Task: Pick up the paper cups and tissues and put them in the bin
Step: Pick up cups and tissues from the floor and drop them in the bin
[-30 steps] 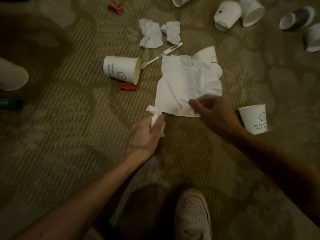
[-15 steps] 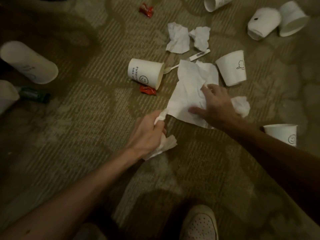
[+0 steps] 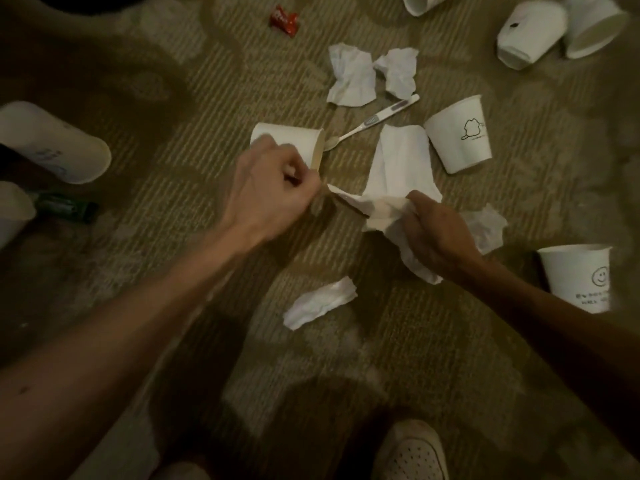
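My right hand (image 3: 436,233) grips the large white tissue (image 3: 398,168), bunching its near edge up off the carpet. My left hand (image 3: 273,188) is curled and pinches that tissue's left corner. A small crumpled tissue (image 3: 320,303) lies on the carpet below both hands. Another crumpled tissue (image 3: 488,230) sits just right of my right hand. Two more tissues (image 3: 351,77) lie farther away. A paper cup (image 3: 294,140) lies on its side behind my left hand. The cat-drawing cup (image 3: 457,133) and the smiley cup (image 3: 578,275) stand at the right.
Several more paper cups lie at the top right (image 3: 530,32) and the left edge (image 3: 52,140). A toothbrush (image 3: 374,121), a red wrapper (image 3: 284,20) and a green object (image 3: 65,206) are on the carpet. My white shoe (image 3: 412,452) is at the bottom.
The small tissue has left my left hand and now lies on the carpet. My right hand has closed on the large tissue and bunched it. My left hand has moved up.
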The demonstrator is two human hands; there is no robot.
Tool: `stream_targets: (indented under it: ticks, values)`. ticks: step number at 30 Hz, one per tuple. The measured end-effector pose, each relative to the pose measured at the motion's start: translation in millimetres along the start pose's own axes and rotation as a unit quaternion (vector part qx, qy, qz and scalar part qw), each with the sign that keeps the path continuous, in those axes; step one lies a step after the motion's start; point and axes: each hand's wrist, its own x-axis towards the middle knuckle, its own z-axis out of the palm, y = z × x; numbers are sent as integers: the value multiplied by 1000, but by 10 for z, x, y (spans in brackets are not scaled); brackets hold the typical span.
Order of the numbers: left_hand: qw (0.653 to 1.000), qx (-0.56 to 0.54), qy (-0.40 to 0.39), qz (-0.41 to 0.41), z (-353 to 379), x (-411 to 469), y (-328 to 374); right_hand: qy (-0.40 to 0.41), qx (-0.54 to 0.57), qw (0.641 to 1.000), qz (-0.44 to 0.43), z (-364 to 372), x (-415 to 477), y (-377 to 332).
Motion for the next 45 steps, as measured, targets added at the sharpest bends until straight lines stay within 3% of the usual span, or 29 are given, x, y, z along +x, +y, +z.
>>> stream_targets:
  ticks: [3,7,10,14,18,23,27,36,41,43,45]
  values:
    - [991,108,-58,51,-137,317,-98,4,-22,999,23,-43,113,-62]
    - [946,247,-174,114,-154,597,-97,21,-53,996,64,-60,221,-159]
    - [927,298,-183,134,-124,651,-81,49,-92,994,37,-50,273,-183]
    - [937,280,-173,120,-124,606,-111,-9,-107,993,45,-1,268,-150]
    - [954,209,-205,61,-161,419,-152,49,-122,991,9,70,191,-140]
    - [983,43,-177,-22,-327,130,-172,25,52,995,82,-30,101,-330]
    - [974,-87,-177,-115,-709,-228,14,8,272,942,197,-392,-129,-713]
    - [900,-303,-253,-186,-2526,-534,1705,-99,499,813,285,-2342,-891,-2162]
    - [876,-342,-249,-233,-3630,-452,2558,-166,710,651,212,-3698,-1087,-2880]
    - [861,-361,-242,-262,-3980,-413,2805,-171,716,651,187,-4076,-1103,-3092]
    - [856,-373,-237,-269,-4217,-380,2954,-168,678,687,200,-4295,-1054,-3248]
